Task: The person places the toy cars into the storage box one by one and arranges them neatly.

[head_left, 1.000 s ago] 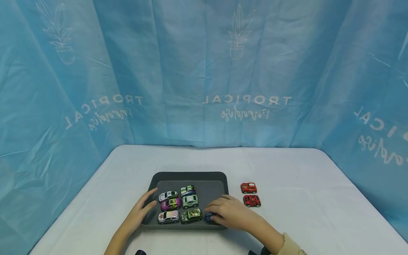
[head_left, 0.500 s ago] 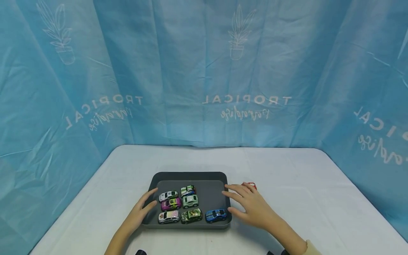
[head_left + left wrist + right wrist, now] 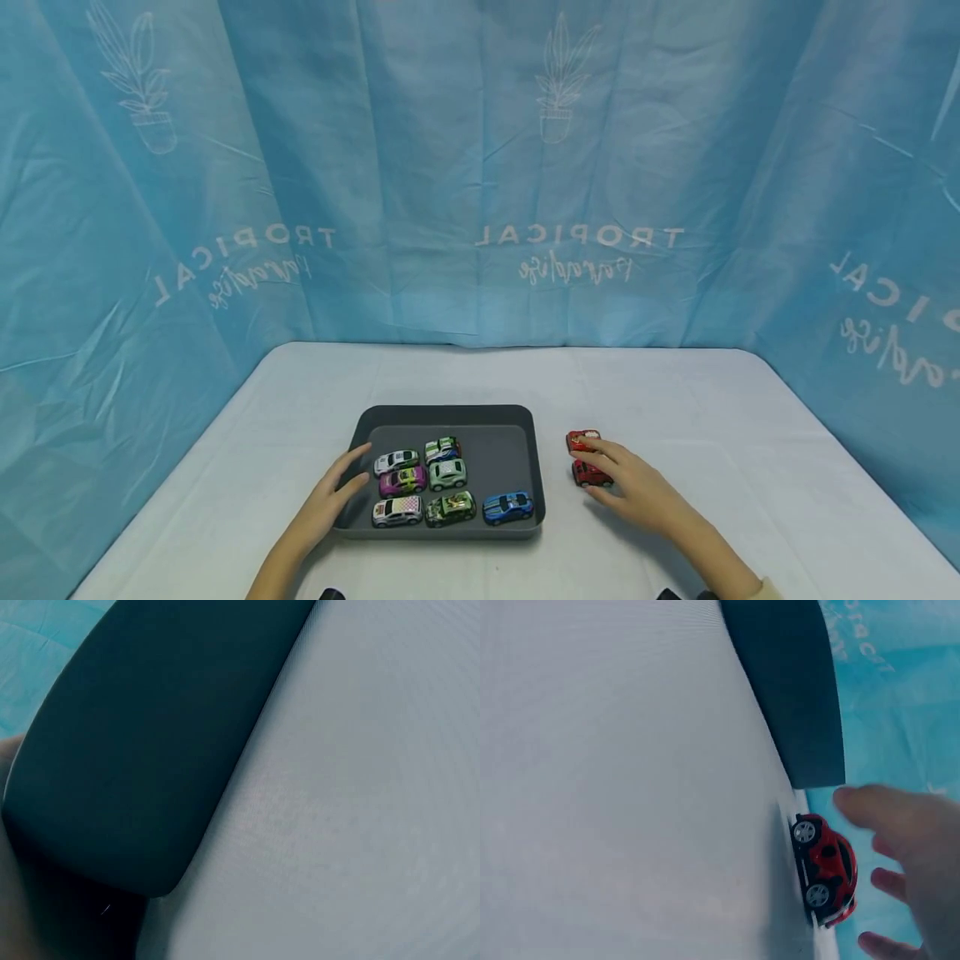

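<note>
A dark grey tray [image 3: 495, 417] lies on the table with several toy cars in it. Among them are a blue toy car [image 3: 507, 507] in the near right corner and a green camouflage toy car [image 3: 451, 507]. My left hand [image 3: 322, 504] is at the tray's left rim, fingers spread and relaxed. Right of the tray, my right hand [image 3: 637, 492] hovers over two red toy cars, its fingers apart and partly covering them. The nearer red toy car [image 3: 827, 871] shows beside the thumb in the right wrist view, not gripped. The farther red toy car [image 3: 581, 438] is just behind it.
The white table [image 3: 712, 417] extends on all sides of the tray. A blue printed curtain [image 3: 450, 167] hangs behind the table and along both sides. In the left wrist view, the tray's outer wall [image 3: 150, 750] fills much of the picture.
My right hand has let go of the blue toy car, which stays in the tray, and has moved right to the two red toy cars. My left hand has not moved.
</note>
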Demonstrator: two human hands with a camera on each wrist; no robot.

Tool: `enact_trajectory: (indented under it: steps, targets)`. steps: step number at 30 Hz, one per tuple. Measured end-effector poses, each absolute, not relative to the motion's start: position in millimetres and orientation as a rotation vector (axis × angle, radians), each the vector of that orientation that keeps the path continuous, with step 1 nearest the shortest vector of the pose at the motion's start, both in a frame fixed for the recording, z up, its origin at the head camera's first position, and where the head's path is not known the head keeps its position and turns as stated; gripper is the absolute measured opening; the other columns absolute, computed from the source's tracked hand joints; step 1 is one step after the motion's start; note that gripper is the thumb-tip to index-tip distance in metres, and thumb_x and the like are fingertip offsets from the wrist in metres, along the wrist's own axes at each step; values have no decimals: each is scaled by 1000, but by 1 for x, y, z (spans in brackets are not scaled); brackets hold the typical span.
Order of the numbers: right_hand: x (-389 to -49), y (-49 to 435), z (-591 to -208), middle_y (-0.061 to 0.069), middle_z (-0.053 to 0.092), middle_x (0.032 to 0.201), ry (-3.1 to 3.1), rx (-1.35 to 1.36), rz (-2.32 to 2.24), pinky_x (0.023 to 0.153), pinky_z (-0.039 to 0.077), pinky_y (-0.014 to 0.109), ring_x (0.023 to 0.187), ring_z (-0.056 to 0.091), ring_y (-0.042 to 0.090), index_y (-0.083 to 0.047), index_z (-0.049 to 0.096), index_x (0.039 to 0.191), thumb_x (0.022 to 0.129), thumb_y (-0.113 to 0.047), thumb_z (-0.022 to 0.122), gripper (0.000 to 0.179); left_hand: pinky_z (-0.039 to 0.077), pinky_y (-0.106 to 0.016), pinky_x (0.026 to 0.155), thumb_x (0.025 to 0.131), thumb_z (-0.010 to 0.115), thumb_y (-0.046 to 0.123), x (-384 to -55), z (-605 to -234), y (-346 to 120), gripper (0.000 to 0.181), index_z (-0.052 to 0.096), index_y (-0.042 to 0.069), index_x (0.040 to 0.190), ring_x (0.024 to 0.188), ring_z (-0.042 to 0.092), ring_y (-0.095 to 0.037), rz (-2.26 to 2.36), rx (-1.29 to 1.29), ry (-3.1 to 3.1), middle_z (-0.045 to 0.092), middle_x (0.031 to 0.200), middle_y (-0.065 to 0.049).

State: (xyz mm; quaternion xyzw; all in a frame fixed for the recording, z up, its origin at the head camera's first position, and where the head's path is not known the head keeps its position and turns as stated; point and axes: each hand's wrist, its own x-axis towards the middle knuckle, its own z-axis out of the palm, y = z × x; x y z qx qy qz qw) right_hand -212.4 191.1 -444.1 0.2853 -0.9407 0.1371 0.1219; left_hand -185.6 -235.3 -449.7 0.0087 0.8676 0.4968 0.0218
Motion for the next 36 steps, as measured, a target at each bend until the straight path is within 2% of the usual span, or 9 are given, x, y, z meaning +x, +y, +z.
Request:
enact_trajectory:
  steps: [7, 13, 20, 24, 29, 36]
  targets:
    - [-216, 200, -456, 3, 57, 123, -2764, 852, 429, 84, 51, 45, 113, 55, 27, -24, 58, 121, 81, -18, 66, 41, 8, -70, 103, 93, 44, 38, -185, -450, -235, 56, 30, 13, 141, 137, 8, -46, 1540, 21, 2682, 17, 150, -20]
    - [-223, 203, -465, -5, 62, 108, -2506, 919, 404, 80, 53, 35, 101, 59, 17, -21, 65, 109, 71, -10, 75, 41, 8, -70, 103, 93, 44, 39, -186, -449, -236, 57, 30, 13, 141, 137, 8, -47, 1532, 13, 2687, 16, 150, -20]
    - [-222, 196, -454, -6, 62, 110, -2428, 939, 420, 78, 54, 35, 101, 59, 16, -25, 65, 110, 68, -8, 77, 47, 7, -70, 103, 93, 44, 39, -187, -449, -237, 57, 30, 13, 141, 137, 8, -47, 1538, 22, 2689, 16, 150, -20]
    - [-221, 189, -443, -4, 63, 107, -2236, 1028, 440, 77, 53, 27, 95, 60, 15, -22, 66, 107, 61, -5, 79, 51, 8, -70, 103, 93, 44, 38, -187, -449, -237, 57, 30, 13, 141, 137, 8, -47, 1536, 22, 2688, 17, 150, -20]
    - [-221, 174, -432, -5, 63, 107, -2166, 1076, 456, 80, 51, 21, 95, 59, 14, -22, 65, 110, 63, -5, 78, 51, 8, -70, 103, 93, 44, 37, -187, -450, -236, 56, 30, 13, 141, 137, 8, -46, 1546, 34, 2678, 17, 150, -20]
    - [-224, 141, -419, -6, 62, 109, -2235, 1098, 467, 77, 54, 28, 99, 59, 12, -23, 65, 111, 70, -10, 76, 45, 8, -71, 103, 94, 44, 37, -186, -450, -237, 55, 29, 13, 141, 137, 8, -47, 1555, 45, 2676, 17, 150, -20]
